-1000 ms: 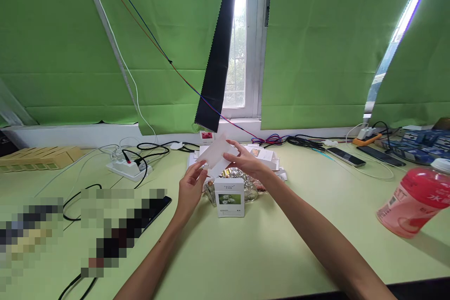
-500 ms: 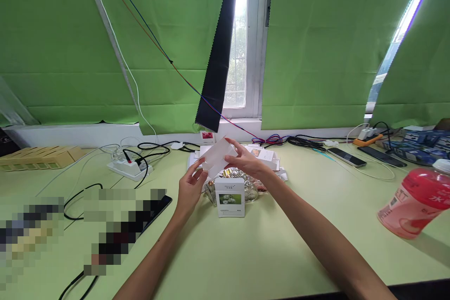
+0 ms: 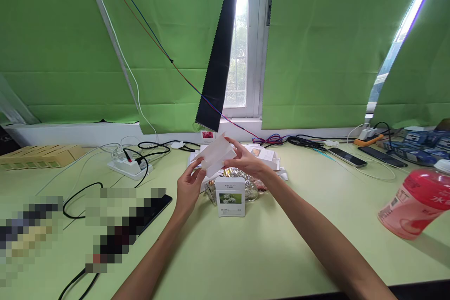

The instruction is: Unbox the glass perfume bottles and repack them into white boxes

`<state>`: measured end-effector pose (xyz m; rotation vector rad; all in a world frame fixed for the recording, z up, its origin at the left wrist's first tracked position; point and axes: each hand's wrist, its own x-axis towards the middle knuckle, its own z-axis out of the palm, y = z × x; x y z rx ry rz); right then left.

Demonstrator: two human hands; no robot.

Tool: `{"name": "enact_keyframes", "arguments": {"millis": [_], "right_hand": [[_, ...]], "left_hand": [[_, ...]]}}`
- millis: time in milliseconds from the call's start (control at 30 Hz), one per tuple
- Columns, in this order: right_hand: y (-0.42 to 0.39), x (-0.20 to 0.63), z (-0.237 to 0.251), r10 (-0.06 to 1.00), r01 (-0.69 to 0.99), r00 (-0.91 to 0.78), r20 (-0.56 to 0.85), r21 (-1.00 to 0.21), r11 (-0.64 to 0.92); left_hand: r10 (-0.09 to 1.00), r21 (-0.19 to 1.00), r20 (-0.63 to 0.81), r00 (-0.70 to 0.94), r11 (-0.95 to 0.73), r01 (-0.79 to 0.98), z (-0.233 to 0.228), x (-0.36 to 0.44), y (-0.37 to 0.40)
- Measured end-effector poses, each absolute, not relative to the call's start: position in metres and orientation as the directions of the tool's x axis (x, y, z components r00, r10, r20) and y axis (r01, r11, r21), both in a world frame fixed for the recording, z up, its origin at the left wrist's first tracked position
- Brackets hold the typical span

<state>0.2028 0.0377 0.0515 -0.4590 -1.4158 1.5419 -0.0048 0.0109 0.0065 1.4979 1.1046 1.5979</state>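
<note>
Between my two hands, above the table, I hold a small white cardboard box point(image 3: 217, 155) at a tilt. My left hand point(image 3: 190, 186) grips its lower left end with thumb and fingers. At its right end, the fingers and thumb of my right hand point(image 3: 245, 160) pinch the card. Just below, a white printed box point(image 3: 231, 198) with a white-flower picture stands upright on the table. Behind it lie clear plastic packets point(image 3: 250, 191) with shiny and brownish contents, partly hidden. More white boxes point(image 3: 269, 157) are piled behind my right hand.
A pink drink bottle point(image 3: 409, 204) stands at the right. Dark phones point(image 3: 347, 157) lie at the back right. At the left are a white power strip point(image 3: 129, 168), black cables and a row of yellow boxes point(image 3: 40, 156). The table's front edge point(image 3: 418, 286) shows bottom right.
The held white box has tilted slightly and shifted a little in my fingers. My left hand has moved slightly left. The standing box has not moved.
</note>
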Motion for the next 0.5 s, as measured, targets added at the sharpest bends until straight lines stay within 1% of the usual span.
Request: {"name": "enact_keyframes", "arguments": {"millis": [200, 500], "right_hand": [[0.0368, 0.2027, 0.0521, 0.813, -0.372, -0.486, 0.322, -0.918, 0.141], [0.037, 0.2018, 0.0529, 0.808, -0.346, -0.492, 0.326, -0.924, 0.163]], "left_hand": [[0.884, 0.894, 0.448, -0.133, -0.447, 0.041, 0.0075, -0.005, 0.0105], [0.874, 0.89, 0.454, -0.176, -0.455, 0.034, 0.0064, -0.0048, 0.0106]]}}
